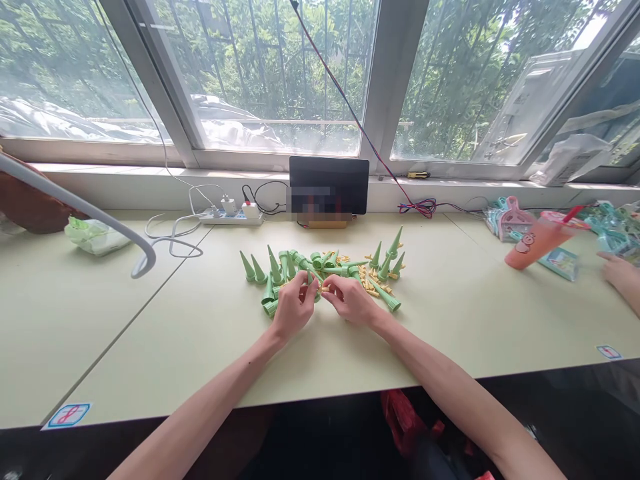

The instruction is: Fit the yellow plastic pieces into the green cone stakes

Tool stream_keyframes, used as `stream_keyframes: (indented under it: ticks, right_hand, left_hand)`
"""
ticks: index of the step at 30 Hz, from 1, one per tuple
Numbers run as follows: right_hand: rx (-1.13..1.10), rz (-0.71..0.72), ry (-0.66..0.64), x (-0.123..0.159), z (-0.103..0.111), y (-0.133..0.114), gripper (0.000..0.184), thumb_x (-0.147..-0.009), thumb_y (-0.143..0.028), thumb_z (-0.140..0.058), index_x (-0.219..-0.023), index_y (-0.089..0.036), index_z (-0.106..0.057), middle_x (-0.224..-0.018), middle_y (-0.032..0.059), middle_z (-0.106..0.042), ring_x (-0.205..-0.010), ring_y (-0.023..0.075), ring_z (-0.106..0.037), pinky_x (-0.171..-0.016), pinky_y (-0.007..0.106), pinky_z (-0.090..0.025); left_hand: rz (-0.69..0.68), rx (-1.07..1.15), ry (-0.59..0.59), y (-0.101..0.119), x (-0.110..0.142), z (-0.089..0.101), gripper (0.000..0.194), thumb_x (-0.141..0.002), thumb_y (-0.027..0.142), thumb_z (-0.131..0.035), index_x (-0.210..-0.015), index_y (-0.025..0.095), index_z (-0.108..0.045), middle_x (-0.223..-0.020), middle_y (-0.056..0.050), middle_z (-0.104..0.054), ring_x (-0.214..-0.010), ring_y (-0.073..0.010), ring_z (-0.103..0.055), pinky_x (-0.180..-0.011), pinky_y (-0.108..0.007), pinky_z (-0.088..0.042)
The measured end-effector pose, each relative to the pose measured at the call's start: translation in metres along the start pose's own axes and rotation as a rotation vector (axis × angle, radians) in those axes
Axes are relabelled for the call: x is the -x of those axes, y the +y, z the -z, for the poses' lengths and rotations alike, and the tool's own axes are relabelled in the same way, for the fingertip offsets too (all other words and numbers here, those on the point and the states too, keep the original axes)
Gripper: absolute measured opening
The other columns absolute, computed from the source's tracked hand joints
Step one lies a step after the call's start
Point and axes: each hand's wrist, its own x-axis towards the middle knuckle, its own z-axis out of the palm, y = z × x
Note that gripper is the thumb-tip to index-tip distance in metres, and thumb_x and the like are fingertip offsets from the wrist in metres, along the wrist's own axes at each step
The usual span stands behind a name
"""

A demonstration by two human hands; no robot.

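Observation:
My left hand (296, 303) is closed on a green plastic cone (309, 277), its tip poking up between the fingers. Close beside it, my right hand (350, 300) pinches a small yellow plastic piece (325, 289) against the cone's side; the exact contact is hidden by my fingers. Behind both hands spreads a pile of green cones (290, 264), some upright and some lying down. Small yellow pieces (370, 283) are scattered among them. To the right, several more cones (385, 267) stand upright, and one lies on its side (387, 298).
A tablet-like screen (329, 183) stands by the window. A power strip (233, 217) with cables sits back left, near a white curved bar (100, 207). On the right are an orange drink cup (537, 243), bagged items (507, 220) and another person's hand (623, 277).

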Motion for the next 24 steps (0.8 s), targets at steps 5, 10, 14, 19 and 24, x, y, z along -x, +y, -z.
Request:
stream_keyframes:
  ticks: [5,10,14,19,24]
  right_hand:
    - [0.018,0.021,-0.001,-0.0011,-0.0011,0.0026,0.019,-0.098,-0.028,-0.049,-0.082,-0.019,-0.055,-0.069,-0.0002,-0.057,-0.06,0.0125,-0.047,-0.059,0.025,-0.037]
    - [0.037,-0.011,-0.015,-0.0015,-0.001,0.0038,0.031,-0.1,-0.032,-0.047,-0.071,-0.019,-0.049,-0.062,-0.0019,-0.051,-0.055,0.0113,-0.042,-0.056,0.024,-0.033]
    - [0.043,-0.029,-0.012,-0.0011,-0.0003,0.0027,0.034,-0.1,-0.034,-0.046,-0.069,-0.019,-0.049,-0.061,-0.0022,-0.05,-0.054,0.0112,-0.041,-0.055,0.025,-0.033]
    - [-0.002,0.007,0.001,-0.0009,0.0008,0.0005,0.018,-0.096,-0.032,-0.052,-0.084,-0.019,-0.055,-0.069,-0.0008,-0.056,-0.058,0.0118,-0.045,-0.058,0.024,-0.036]
    - [0.013,0.016,0.004,-0.0015,-0.0002,0.0036,0.026,-0.098,-0.032,-0.047,-0.076,-0.02,-0.051,-0.067,0.0001,-0.055,-0.059,0.0128,-0.045,-0.058,0.025,-0.035]
  left_hand:
    - [0.001,0.014,0.001,0.0001,0.0002,-0.0002,0.018,-0.094,0.034,-0.053,-0.084,0.019,-0.051,-0.073,0.001,-0.058,-0.051,-0.0092,-0.056,-0.044,-0.019,-0.044]
    - [0.018,0.037,0.003,0.0004,0.0005,-0.0001,0.022,-0.093,0.038,-0.055,-0.083,0.019,-0.053,-0.07,0.0,-0.058,-0.053,-0.0118,-0.061,-0.043,-0.02,-0.044]
    - [0.021,0.037,-0.003,0.0007,0.0006,-0.0001,0.022,-0.093,0.039,-0.054,-0.084,0.019,-0.053,-0.07,0.001,-0.058,-0.054,-0.0119,-0.062,-0.043,-0.019,-0.044]
    - [0.024,0.021,-0.015,0.0006,0.0012,-0.0006,0.019,-0.095,0.036,-0.052,-0.086,0.019,-0.051,-0.069,0.002,-0.054,-0.053,-0.0103,-0.058,-0.045,-0.02,-0.045]
    - [0.048,0.034,-0.047,0.0004,0.0021,-0.0005,0.018,-0.095,0.036,-0.052,-0.087,0.02,-0.05,-0.069,0.002,-0.055,-0.051,-0.0099,-0.055,-0.044,-0.02,-0.042]
